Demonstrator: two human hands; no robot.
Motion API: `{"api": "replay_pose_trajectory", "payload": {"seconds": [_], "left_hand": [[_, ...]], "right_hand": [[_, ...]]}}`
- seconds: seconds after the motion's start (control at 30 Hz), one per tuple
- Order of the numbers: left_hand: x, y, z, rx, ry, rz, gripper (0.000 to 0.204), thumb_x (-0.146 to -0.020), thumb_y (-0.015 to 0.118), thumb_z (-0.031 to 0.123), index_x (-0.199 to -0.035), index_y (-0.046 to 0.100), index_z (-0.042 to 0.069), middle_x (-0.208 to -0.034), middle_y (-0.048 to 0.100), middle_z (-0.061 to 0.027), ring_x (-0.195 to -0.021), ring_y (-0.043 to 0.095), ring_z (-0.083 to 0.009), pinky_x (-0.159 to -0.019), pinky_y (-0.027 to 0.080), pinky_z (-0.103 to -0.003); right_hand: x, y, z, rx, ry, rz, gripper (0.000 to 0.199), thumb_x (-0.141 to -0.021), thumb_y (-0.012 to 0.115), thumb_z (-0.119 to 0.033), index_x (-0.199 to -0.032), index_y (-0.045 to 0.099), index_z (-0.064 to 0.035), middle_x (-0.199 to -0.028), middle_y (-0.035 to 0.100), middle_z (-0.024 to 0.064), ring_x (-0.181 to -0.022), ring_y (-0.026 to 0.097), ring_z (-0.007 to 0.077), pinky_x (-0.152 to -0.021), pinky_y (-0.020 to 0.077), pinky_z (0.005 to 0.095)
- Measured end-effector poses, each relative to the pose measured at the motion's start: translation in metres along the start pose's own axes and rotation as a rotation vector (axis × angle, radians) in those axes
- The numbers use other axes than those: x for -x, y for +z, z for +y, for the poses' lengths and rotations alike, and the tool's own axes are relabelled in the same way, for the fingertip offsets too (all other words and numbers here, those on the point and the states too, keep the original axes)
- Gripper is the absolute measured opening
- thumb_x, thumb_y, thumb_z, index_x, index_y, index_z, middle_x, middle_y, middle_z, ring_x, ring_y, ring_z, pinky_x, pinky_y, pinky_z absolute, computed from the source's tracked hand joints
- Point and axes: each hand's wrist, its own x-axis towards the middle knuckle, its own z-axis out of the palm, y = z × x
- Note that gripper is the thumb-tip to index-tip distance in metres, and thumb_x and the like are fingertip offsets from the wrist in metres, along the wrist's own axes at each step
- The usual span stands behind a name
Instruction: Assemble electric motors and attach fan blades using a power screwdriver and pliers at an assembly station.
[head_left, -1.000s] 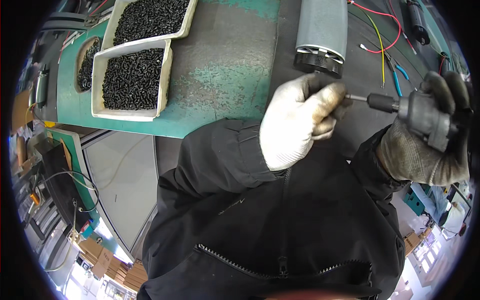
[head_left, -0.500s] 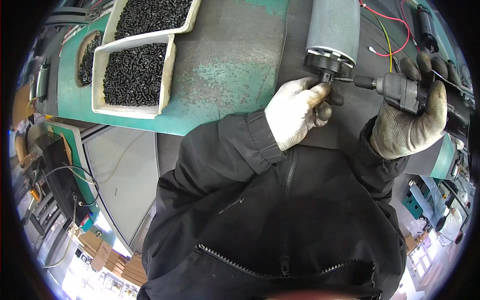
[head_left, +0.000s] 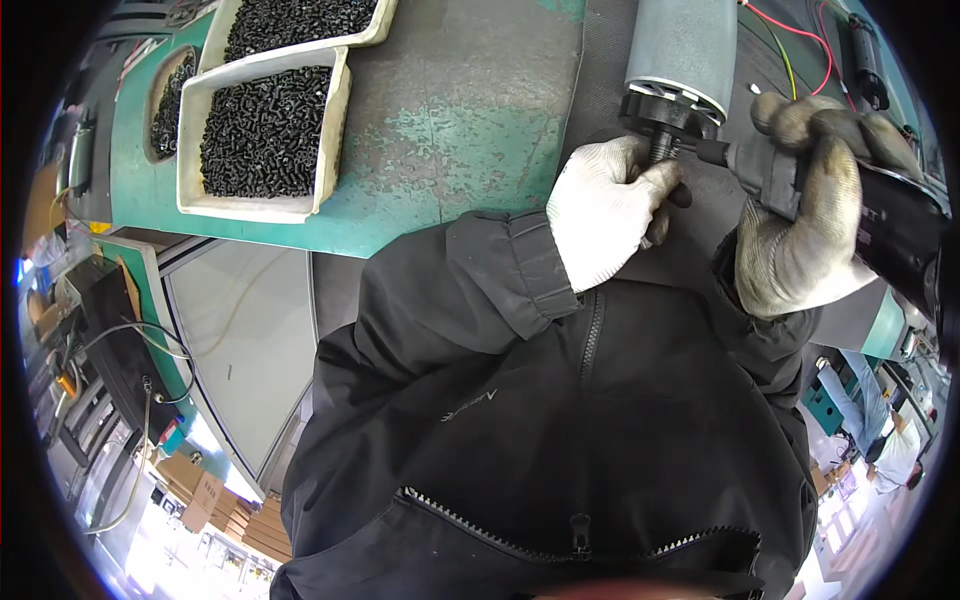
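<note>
At desk edge, left hand (head_left: pixel 605 215) in white knit glove, fingers curled, pinching black end cap (head_left: pixel 665 120) of smooth grey metal cylinder (head_left: pixel 682 50). Right hand (head_left: pixel 805 215) in grubby grey glove wrapped tight around black power screwdriver (head_left: pixel 890 225), tip at the cap. Worn green desk (head_left: pixel 460 120); white trays (head_left: pixel 265 135) of small black screws; red, yellow wires (head_left: pixel 785 30).

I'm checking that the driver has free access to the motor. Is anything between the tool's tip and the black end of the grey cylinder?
Nothing visible blocks it. The power screwdriver in the right hand has its tip at the black end cap of the grey cylinder. The left hand pinches the cap from below, beside the tip, not across it.
</note>
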Motion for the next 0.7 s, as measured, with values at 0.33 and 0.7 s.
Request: {"api": "replay_pose_trajectory", "payload": {"seconds": [0.33,0.7], "left_hand": [[0.000,0.014,-0.014,0.793,-0.108,-0.070,0.028,-0.100,0.037,0.018,-0.105,0.053,-0.004,-0.082,0.050,-0.0018,-0.055,0.036,-0.0058,-0.052,0.033,-0.023],[-0.004,0.041,-0.028,0.978,-0.283,-0.093,0.038,-0.099,0.035,0.036,-0.094,0.053,0.003,-0.065,0.051,-0.0024,-0.043,0.032,-0.0089,-0.045,0.032,-0.024]], "right_hand": [[-0.013,-0.009,-0.014,-0.056,0.046,0.415,0.030,-0.084,0.060,0.002,-0.112,0.052,0.0051,-0.103,0.063,0.0188,-0.090,0.065,0.0272,-0.072,0.0568,0.0394],[-0.023,-0.148,-0.028,0.009,0.272,0.368,0.027,-0.090,0.055,-0.018,-0.094,0.061,0.0077,-0.082,0.065,0.0188,-0.068,0.065,0.0273,-0.060,0.0544,0.0341]]}}
